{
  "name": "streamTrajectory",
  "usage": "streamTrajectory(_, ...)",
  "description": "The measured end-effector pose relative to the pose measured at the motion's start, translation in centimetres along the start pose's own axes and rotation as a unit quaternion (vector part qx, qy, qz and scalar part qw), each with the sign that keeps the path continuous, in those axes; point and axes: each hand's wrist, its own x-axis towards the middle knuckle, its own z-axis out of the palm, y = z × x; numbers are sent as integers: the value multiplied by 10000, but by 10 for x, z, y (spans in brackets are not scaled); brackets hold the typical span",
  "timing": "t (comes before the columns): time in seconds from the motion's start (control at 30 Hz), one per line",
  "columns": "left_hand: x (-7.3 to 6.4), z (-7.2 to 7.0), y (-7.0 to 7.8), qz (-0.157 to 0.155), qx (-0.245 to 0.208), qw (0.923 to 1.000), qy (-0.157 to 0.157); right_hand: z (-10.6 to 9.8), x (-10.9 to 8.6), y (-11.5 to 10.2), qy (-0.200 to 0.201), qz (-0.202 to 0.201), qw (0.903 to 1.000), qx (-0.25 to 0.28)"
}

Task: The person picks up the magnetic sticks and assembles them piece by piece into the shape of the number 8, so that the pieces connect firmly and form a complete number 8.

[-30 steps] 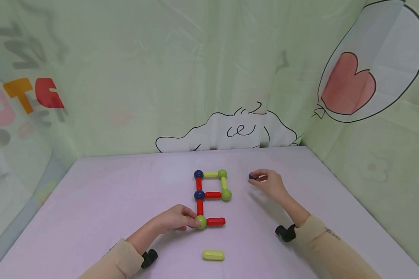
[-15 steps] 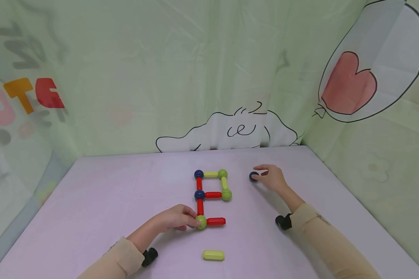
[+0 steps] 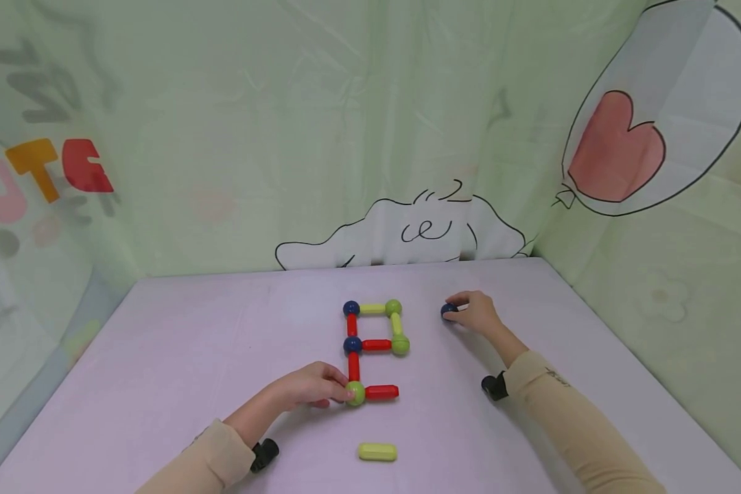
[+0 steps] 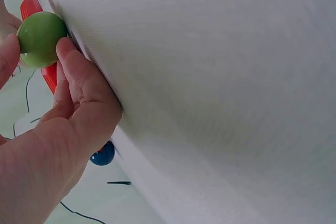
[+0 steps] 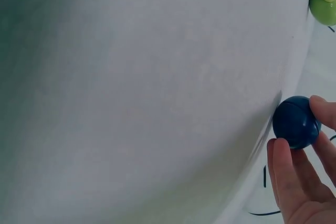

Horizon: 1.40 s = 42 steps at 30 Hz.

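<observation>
My left hand (image 3: 313, 385) pinches a green ball (image 3: 356, 393) at the near left corner of a joined figure of balls and rods. In the left wrist view, thumb and fingertips lie on either side of that green ball (image 4: 42, 39). A red rod (image 3: 381, 392) sticks out to the right from it. To the right of the figure, my right hand (image 3: 478, 314) holds a loose dark blue ball (image 3: 448, 312) on the table. The right wrist view has the blue ball (image 5: 296, 122) between thumb and fingertips.
Two blue balls, including the middle blue ball (image 3: 353, 345), two more green balls and several red and yellow-green rods make up the figure's far part. A loose yellow-green rod (image 3: 377, 451) lies nearer on the pale table (image 3: 179, 343). Printed curtains (image 3: 253, 137) stand behind.
The right fingers have loosened from the blue ball and gripped it again, the ball shifting slightly right. The right forearm has moved a little left. My left hand has stayed on the green ball.
</observation>
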Motion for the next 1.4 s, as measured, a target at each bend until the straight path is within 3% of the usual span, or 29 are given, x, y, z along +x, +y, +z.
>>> streamTrajectory(0.27, 1, 1, 0, -17, -41, 10000, -33, -2, -7, -2, -117, 6, 9998, 177)
streamTrajectory(0.57, 0, 0, 0, -14, -73, 10000, -16, -3, -27, -17, -368, 15, 9986, 382)
streamTrajectory(0.9, 0, 0, 0, 13, -67, 10000, -21, 1, -52, -31, -762, -323, 9947, 618)
streamTrajectory(1.4, 0, 0, -1, 64, -116, 9999, -38, 25, -85, -51, -1712, -526, 9786, 1009)
